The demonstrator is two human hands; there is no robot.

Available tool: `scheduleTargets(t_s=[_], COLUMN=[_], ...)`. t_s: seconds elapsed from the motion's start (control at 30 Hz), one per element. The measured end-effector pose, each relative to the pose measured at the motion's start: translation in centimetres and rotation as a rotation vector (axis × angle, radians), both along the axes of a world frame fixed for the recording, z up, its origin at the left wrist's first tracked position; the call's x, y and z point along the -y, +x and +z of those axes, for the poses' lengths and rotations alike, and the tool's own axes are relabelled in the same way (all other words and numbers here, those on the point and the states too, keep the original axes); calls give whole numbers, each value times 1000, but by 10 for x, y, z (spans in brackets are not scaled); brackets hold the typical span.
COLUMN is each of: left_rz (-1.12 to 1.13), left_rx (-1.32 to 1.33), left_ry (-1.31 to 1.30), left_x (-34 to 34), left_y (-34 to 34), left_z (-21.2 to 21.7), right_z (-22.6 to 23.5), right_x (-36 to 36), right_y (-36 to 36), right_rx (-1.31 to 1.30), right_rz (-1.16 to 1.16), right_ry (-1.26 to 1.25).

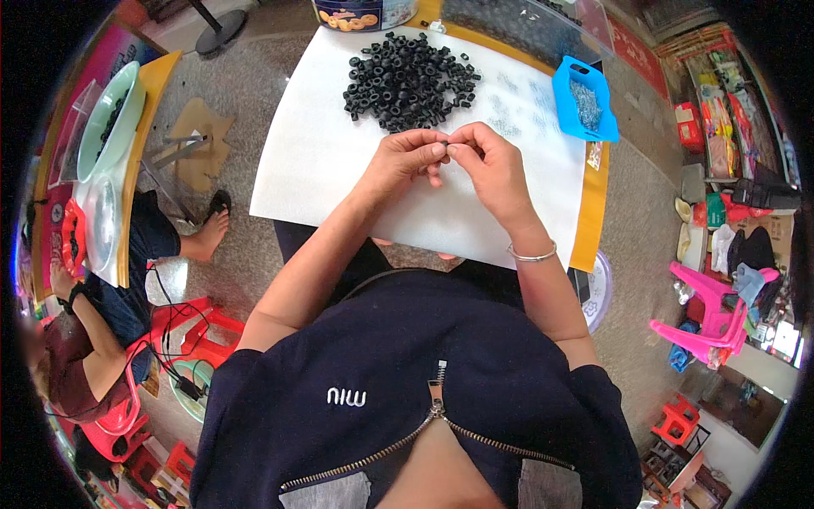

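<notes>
Fingertip to fingertip, my left hand (pixel 405 163) and my right hand (pixel 493 168) meet above the white sheet (pixel 314 153) on the table. Both are closed in a pinch around a small black part (pixel 444 144), mostly covered by the fingers. It looks like one of the short, ring-like black pieces in the heap (pixel 411 81) just beyond my hands. Any second small thing between the fingertips is too small to make out. A bright blue scoop-shaped tray (pixel 585 100) at the far right of the sheet holds many thin, silvery metal pieces.
Behind the heap stand a round tub (pixel 365 15) and a clear plastic box (pixel 526 30). At the left, a co-worker (pixel 93 339) sits by another table carrying a pale green basin (pixel 112 123). A pink plastic stool (pixel 712 314) stands on the floor at right.
</notes>
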State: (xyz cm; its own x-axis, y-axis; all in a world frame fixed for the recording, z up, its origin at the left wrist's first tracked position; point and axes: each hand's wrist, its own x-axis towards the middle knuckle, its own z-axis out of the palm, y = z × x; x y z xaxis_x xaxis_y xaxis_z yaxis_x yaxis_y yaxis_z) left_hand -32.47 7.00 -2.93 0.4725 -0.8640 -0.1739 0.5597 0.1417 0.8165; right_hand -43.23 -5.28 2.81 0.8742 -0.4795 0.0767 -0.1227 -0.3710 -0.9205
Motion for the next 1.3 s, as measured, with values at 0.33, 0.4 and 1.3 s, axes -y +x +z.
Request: scheduleTargets(t_s=[0.33,0.4,1.3], left_rz=[-49,-58,35], left_rx=[-137,-175,-314], left_ry=[-75,-117,-199], left_x=[-2,-2,1], left_y=[4,9,11], left_z=[1,-3,-4], right_z=[-10,-15,-14], right_x=[22,27,15], right_y=[9,21,15], right_rx=[-35,10,127], right_rz=[99,72,83], right_ry=[544,583,399])
